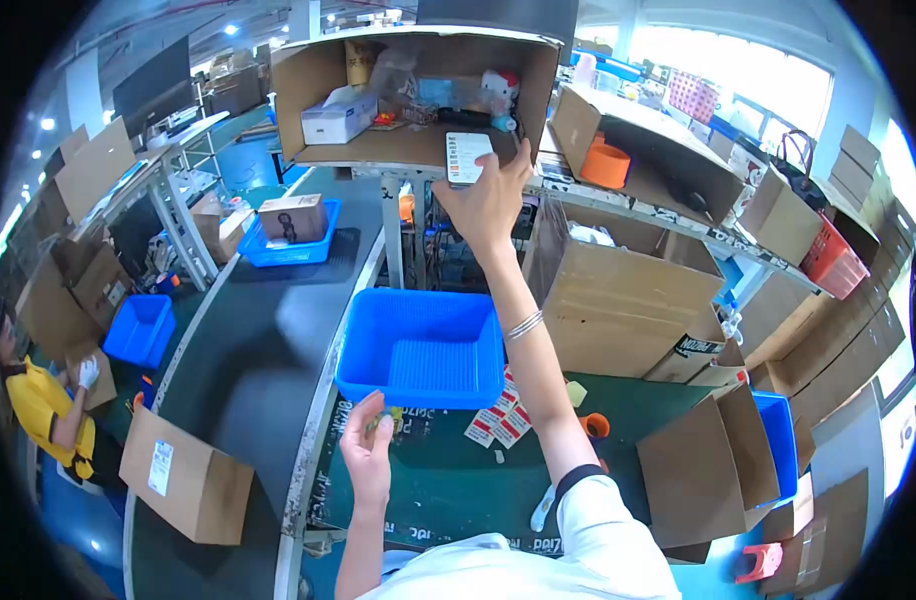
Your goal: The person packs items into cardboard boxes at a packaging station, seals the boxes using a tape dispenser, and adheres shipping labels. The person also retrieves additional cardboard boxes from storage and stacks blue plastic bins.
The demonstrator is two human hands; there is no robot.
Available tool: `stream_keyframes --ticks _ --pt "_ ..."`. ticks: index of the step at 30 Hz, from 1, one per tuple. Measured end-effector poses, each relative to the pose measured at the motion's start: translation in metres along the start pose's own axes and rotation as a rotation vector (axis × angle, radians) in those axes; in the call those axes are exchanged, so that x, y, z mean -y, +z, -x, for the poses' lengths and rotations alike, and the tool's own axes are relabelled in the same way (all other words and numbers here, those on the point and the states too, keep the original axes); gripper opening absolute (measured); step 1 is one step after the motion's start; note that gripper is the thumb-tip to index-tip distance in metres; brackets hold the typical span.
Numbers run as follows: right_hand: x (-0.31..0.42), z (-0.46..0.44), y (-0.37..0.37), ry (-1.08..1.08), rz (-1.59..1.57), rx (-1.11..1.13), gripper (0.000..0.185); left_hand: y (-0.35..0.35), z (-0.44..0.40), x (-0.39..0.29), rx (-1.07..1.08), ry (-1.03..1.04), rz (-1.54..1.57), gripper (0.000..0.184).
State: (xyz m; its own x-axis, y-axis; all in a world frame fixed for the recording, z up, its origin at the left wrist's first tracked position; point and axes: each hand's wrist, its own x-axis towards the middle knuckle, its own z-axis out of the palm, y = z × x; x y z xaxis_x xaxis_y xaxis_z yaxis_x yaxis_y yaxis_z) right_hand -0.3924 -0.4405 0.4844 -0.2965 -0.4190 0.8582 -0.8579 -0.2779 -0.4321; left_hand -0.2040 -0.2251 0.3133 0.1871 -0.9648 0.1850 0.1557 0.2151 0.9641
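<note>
My right hand (pixel 486 200) is raised to the shelf with its fingers spread. One fingertip is over the lit screen of a white-faced phone (pixel 465 156), which rests at the front of an open cardboard box (pixel 418 153). Lower down, my left hand (pixel 368 450) has its fingers curled together around something small and yellowish that I cannot make out. Just beyond that hand sits a blue plastic basket (pixel 423 385) with nothing inside it. Red-and-white printed labels (pixel 501 420) lie beside the basket on the green work surface (pixel 428 480).
A conveyor (pixel 248 360) on the left carries a taped carton (pixel 186 480) and a blue basket with a box (pixel 293 220). A co-worker in yellow (pixel 43 405) handles cardboard at far left. Cartons (pixel 628 310) crowd the right; an orange tape roll (pixel 595 425) lies nearby.
</note>
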Motion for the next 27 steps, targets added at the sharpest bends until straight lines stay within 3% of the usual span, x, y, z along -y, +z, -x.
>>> stream_keyframes --ticks 5,13,22,27 --pt "-0.003 -0.003 0.007 -0.03 0.093 0.029 0.062 -0.019 -0.019 0.01 -0.067 -0.093 0.06 0.029" --pt "-0.002 0.011 0.016 -0.141 0.1 -0.096 0.067 -0.028 -0.045 0.021 0.126 -0.116 0.109 0.027" --pt "-0.011 0.039 0.029 -0.181 -0.027 -0.178 0.052 -0.031 -0.075 0.049 0.226 -0.104 0.111 0.027" --pt "-0.012 0.034 0.031 -0.191 0.104 -0.189 0.051 -0.022 -0.091 0.06 0.294 -0.139 0.128 0.027"
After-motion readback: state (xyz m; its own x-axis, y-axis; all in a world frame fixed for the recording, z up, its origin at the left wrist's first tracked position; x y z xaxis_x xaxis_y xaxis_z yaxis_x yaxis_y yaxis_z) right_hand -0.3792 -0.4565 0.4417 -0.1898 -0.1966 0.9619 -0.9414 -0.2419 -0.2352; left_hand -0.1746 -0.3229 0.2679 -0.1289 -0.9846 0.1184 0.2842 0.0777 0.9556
